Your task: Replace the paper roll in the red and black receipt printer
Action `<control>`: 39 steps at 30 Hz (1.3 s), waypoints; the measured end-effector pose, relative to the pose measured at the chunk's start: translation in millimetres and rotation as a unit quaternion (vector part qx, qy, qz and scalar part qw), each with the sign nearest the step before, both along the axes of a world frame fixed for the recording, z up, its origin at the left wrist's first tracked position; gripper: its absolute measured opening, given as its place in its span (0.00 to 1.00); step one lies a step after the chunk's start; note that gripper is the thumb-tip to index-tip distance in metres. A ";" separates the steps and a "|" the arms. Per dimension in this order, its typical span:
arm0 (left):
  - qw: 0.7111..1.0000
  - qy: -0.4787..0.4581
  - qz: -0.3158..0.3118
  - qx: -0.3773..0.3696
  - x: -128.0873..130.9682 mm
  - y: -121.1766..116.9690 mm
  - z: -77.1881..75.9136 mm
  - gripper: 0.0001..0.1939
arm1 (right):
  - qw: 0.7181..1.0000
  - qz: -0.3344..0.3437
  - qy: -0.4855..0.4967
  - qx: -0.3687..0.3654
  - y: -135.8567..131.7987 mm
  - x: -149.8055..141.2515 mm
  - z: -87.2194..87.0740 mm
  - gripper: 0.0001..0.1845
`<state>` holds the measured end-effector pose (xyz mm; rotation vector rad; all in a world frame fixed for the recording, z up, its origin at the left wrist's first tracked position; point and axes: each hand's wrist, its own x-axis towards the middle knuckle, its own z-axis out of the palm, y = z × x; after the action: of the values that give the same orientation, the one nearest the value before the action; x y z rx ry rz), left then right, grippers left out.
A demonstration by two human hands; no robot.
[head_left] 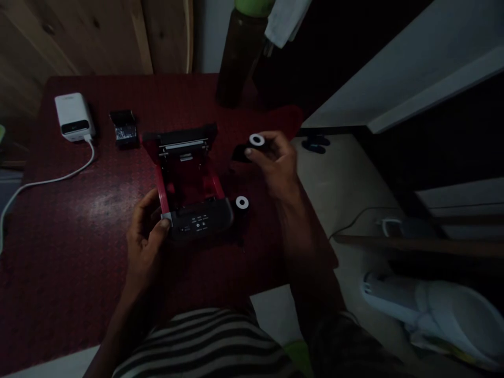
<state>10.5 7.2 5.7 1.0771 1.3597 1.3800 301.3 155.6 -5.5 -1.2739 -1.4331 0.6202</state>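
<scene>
A small black-and-red printer (200,223) sits on the table with its lid (181,137) tilted up, showing a bare red compartment. My left hand (144,231) grips its front left corner, thumb on top and fingers at the side. To the right of the printer, my right hand (281,163) is closed around a black roll with a white core (257,140), and a dark loose end sticks out to the left. A second black roll with a white core (242,203) stands on the table close to the printer's right side.
A white power bank (74,116) with a white cable (59,179) lies at the back left. Near it is a small dark open box (125,128). A dark bottle with a green top (240,58) stands at the back of the red-patterned table (79,252).
</scene>
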 end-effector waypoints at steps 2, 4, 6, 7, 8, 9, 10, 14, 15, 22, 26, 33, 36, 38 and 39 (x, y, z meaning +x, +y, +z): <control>1.000 0.001 0.005 0.002 -0.2 0.2 -1.6 0.25 | 0.998 0.002 -0.025 -0.061 5.7 -4.3 -23.0 0.18; 1.000 0.002 0.006 0.006 -0.7 0.6 -3.2 0.25 | 0.994 0.011 -0.044 -0.095 5.3 -11.1 -35.2 0.18; 1.000 0.004 0.006 0.012 -1.0 1.1 -4.2 0.25 | 0.994 0.019 -0.047 -0.101 2.6 -16.3 -39.2 0.19; 1.000 0.006 0.006 0.014 -1.1 1.4 -4.2 0.25 | 0.994 0.023 -0.047 -0.100 1.5 -17.8 -39.4 0.20; 1.000 0.009 0.007 0.015 -1.1 1.5 -4.0 0.25 | 0.993 0.027 -0.049 -0.100 0.9 -18.4 -39.1 0.20; 1.000 0.012 0.010 0.017 -1.0 1.6 -3.7 0.24 | 0.993 0.030 -0.050 -0.102 0.7 -18.5 -38.8 0.20; 1.000 0.014 0.012 0.016 -0.8 1.6 -3.2 0.24 | 0.993 0.032 -0.050 -0.104 0.7 -18.0 -38.5 0.20; 1.000 0.013 0.012 0.005 -0.7 0.5 -1.8 0.24 | 0.992 0.040 -0.042 -0.115 -4.3 -11.7 -38.8 0.27; 1.000 0.011 0.010 0.002 -0.8 0.2 -1.6 0.24 | 0.991 0.040 -0.039 -0.118 -9.2 -8.6 -38.4 0.29; 1.000 0.021 0.009 -0.004 1.6 -0.3 3.7 0.24 | 0.985 0.046 -0.043 -0.163 -90.7 19.4 -16.8 0.16; 0.999 0.019 0.029 -0.015 2.6 -0.7 2.7 0.24 | 0.979 0.077 -0.040 -0.183 -120.9 9.8 -12.2 0.25; 1.000 0.015 0.009 0.003 -1.2 0.3 -2.6 0.24 | 0.987 0.064 -0.032 -0.145 -112.8 -12.6 -12.1 0.16; 1.000 0.005 0.006 0.003 -1.0 1.0 -2.6 0.25 | 0.989 0.068 -0.058 -0.120 -115.4 -8.5 26.1 0.19; 1.000 -0.003 0.005 0.001 -0.4 0.7 -2.1 0.26 | 0.988 0.088 -0.115 -0.062 -115.2 -8.4 60.1 0.22; 1.000 -0.006 0.006 0.002 -0.2 0.4 -1.7 0.27 | 0.982 0.113 -0.151 -0.030 -113.0 -11.0 75.9 0.22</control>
<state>10.3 7.6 3.9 1.0639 1.3571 1.3953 290.4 42.6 70.4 -1.3027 -1.8404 0.6426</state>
